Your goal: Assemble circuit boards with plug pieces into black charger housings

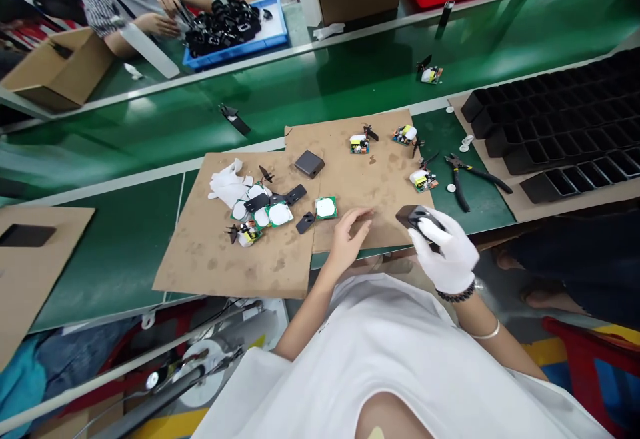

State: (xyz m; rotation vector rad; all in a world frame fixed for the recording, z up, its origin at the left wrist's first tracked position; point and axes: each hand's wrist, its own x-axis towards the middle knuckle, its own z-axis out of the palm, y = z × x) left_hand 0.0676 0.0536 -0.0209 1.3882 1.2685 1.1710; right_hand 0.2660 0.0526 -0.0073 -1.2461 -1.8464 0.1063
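My right hand [445, 247], in a white glove, grips a black plastic housing [409, 215] just above the front edge of the cardboard. My bare left hand [349, 231] hovers over the cardboard with thumb and fingers apart, nothing between them. Just left of it lie a green circuit board with a white round pad [327, 207] and a small black plate [305, 223]. A closed black case [309, 164] sits farther back. To the left, several boards [279, 213] and black plates are heaped beside a crumpled white glove [229, 184].
Wired circuit boards [359, 144] lie on the cardboard sheet [380, 179]. Cutting pliers [467, 175] rest at right, near rows of black housings [555, 185]. Beyond runs a green conveyor belt [320, 85] carrying a few parts. Across it, a person works at a blue tray [273, 39].
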